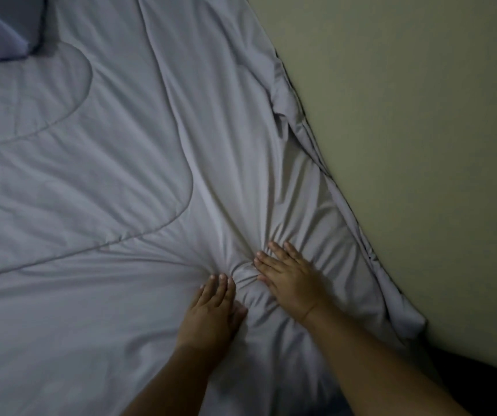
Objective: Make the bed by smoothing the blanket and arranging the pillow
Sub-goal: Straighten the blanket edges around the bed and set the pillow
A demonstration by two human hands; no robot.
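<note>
Pressing flat, both palms bunch the soft grey quilted blanket (121, 190) beside the olive wall (406, 115).
Left hand (211, 313) and right hand (289, 277) lie spread, gripping nothing; light, limp cloth looks best swept outward or drawn by its wall-side edge.

the pillow (1, 25) is cut off by the top-left corner; the blanket (91, 205) runs past the left edge.

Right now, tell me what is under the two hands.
Both the left hand and right hand press flat on the grey blanket, which bunches into wrinkles between them. Whatever lies beneath the blanket is covered and cannot be seen.
</note>
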